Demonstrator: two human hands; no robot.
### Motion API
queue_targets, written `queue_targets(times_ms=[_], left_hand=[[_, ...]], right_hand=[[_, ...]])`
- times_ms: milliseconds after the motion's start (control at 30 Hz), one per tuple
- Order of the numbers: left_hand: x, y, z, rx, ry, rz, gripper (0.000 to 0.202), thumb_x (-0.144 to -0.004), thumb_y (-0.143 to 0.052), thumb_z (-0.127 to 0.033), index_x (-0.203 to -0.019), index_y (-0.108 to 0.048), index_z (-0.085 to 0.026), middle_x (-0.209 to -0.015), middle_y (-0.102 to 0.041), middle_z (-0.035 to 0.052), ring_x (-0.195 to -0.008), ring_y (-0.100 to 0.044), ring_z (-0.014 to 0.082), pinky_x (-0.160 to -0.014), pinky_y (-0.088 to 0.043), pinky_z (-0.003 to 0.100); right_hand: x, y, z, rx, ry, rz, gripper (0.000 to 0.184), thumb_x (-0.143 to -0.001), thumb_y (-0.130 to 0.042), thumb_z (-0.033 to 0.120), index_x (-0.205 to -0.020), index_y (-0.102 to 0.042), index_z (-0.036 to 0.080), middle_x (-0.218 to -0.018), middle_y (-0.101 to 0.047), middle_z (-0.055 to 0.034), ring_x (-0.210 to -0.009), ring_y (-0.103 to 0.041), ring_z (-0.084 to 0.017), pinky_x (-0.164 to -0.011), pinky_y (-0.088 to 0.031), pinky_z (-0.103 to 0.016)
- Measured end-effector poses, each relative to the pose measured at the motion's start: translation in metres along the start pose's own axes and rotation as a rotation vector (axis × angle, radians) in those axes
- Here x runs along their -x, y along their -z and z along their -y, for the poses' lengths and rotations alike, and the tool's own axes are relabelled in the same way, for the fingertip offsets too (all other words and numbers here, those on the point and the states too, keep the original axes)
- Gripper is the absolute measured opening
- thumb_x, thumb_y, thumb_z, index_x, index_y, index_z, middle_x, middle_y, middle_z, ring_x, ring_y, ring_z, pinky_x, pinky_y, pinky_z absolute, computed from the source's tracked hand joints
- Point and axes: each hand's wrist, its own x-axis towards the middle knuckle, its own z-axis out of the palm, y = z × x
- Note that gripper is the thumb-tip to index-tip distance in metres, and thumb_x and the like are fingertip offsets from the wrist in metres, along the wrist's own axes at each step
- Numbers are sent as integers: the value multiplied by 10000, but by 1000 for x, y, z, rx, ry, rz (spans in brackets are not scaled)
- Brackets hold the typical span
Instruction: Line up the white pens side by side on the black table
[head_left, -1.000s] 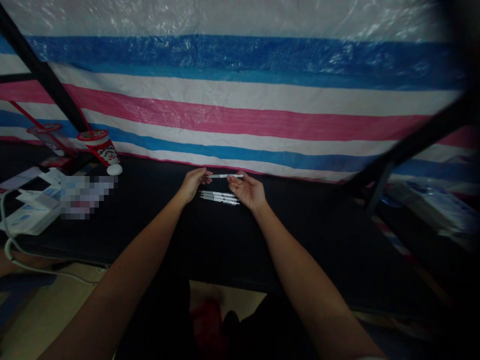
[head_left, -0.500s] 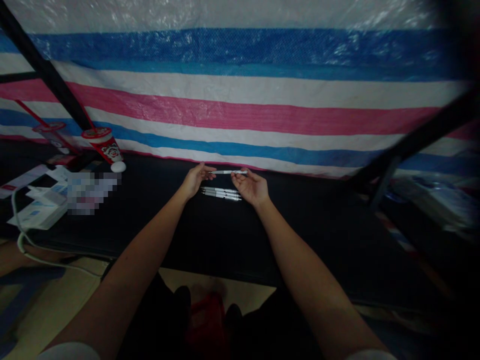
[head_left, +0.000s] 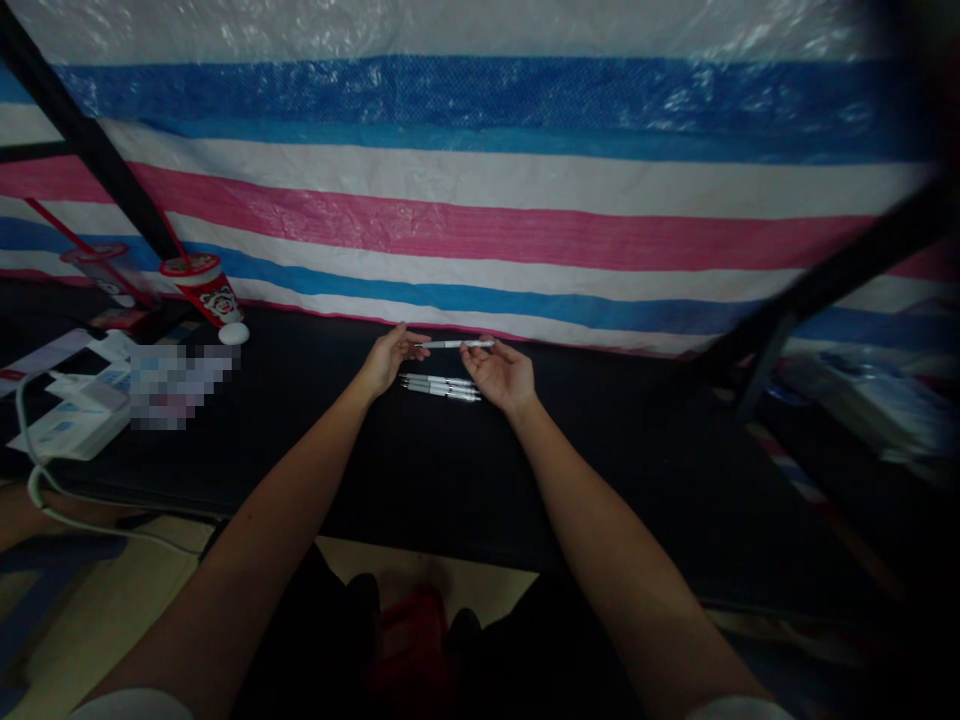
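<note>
Between my two hands a white pen (head_left: pixel 447 345) lies level above the black table (head_left: pixel 450 470). My left hand (head_left: pixel 388 360) has its fingertips closed at the pen's dark tip end. At the other end, my right hand (head_left: pixel 501 374) pinches the pen between thumb and fingers. Just below, on the table top, several white and grey pens (head_left: pixel 439 387) lie side by side in a small row, their tips pointing left. The right ends of that row reach close to my right hand.
On the left stand a red cup with a straw (head_left: pixel 201 286) and a clear cup (head_left: pixel 109 272). A white egg-shaped object (head_left: pixel 234 334) sits beside them. White boxes (head_left: pixel 79 425) and a cable (head_left: pixel 37 465) lie nearer. A striped plastic sheet (head_left: pixel 480 190) hangs behind; a dark post (head_left: pixel 817 280) slants at right.
Almost nothing differs. Both hands keep the same hold on the pen, and the whole view has shifted very slightly to the left.
</note>
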Motion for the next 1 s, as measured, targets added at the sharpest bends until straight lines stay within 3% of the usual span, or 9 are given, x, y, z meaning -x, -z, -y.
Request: queue_targets(times_ms=[400,767,867,1000], left_hand=[[0,1,-3,-24,37,22,723,-954,-284,-678,-927,-769,-142,-782,-736,111,-810,-680,236,-883,-484,415],[2,-1,-4,57,25,44,669,-968,-321,-631,-900,-767,-138,-741,-726,98,-743,-671,209,-864,-492,392],[2,-1,-3,37,10,24,580,-946,-422,-607,-902,-761,-139,-745,-720,89,-738,-670,199,-836,-499,381],[-1,-2,4,-53,-44,-23,291,-781,-740,-380,-942,-745,-138,-761,-711,54,-732,-649,168,-792,-493,343]], right_hand=[[-1,2,3,-46,-41,-29,119,-890,-486,184,-917,-601,173,-754,-710,-76,-866,-715,-191,-902,-597,-355],[-3,1,4,3,-38,-38,126,-902,-489,198,-914,-611,167,-698,-703,-69,-873,-718,-198,-832,-588,-313],[-4,1,5,92,-22,-50,134,-898,-507,229,-935,-624,176,-701,-704,-52,-827,-709,-197,-798,-581,-323],[-6,5,5,310,101,-98,190,-895,-528,313,-950,-662,190,-687,-679,-28,-747,-675,-192,-746,-551,-326]])
